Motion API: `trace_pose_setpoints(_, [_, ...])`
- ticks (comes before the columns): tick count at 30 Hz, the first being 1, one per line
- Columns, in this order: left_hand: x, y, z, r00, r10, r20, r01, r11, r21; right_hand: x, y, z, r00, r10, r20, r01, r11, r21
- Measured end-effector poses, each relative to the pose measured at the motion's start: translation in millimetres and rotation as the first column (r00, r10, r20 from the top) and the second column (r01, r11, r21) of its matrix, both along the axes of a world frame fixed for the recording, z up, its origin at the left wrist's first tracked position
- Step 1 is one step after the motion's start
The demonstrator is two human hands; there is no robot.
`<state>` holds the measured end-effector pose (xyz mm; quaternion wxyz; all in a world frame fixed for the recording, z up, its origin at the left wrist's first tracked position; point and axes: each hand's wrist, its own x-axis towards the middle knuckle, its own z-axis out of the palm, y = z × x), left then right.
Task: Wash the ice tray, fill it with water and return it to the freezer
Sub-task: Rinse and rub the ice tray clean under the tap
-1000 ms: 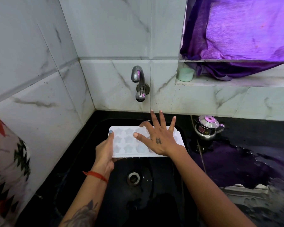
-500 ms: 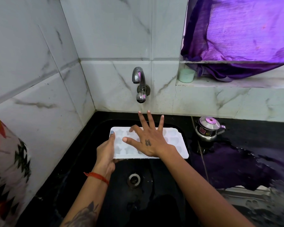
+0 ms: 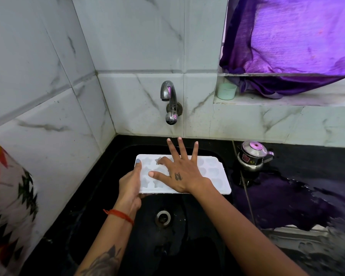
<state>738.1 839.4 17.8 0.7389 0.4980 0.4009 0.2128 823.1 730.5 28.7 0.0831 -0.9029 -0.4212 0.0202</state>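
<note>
A white ice tray [image 3: 213, 174] with star and heart shaped cells is held level over the black sink [image 3: 108, 188]. My left hand [image 3: 130, 184] grips its left end, thumb on top and fingers underneath. My right hand [image 3: 179, 170] lies flat on the tray's middle with the fingers spread; the index finger is bent into a cell. A chrome tap [image 3: 169, 100] sticks out of the tiled wall above the tray. No water runs from it.
The sink drain [image 3: 163, 217] lies below the tray. A small steel kettle [image 3: 252, 155] stands on the wet black counter to the right. A pale green cup [image 3: 226, 91] and purple cloth [image 3: 299, 36] sit on the window ledge. Patterned fabric [image 3: 6, 196] hangs at the left edge.
My right hand has slid leftward across the tray, from its right part to its middle. My left hand keeps its grip on the left end.
</note>
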Motion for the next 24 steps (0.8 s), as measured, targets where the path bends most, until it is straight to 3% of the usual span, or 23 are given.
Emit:
trace_pose_setpoints(10, [-2, -3, 4, 1.000, -0.002, -0.005, 0.002, 1.000, 0.004, -1, 1, 1, 0.992, 0.000, -0.129, 0.003, 1.000, 0.019])
trace_pose_setpoints(24, [-4, -7, 11, 1.000, -0.010, 0.006, 0.010, 1.000, -0.016, 2, -4, 2, 1.000, -0.006, -0.001, 0.006, 1.000, -0.016])
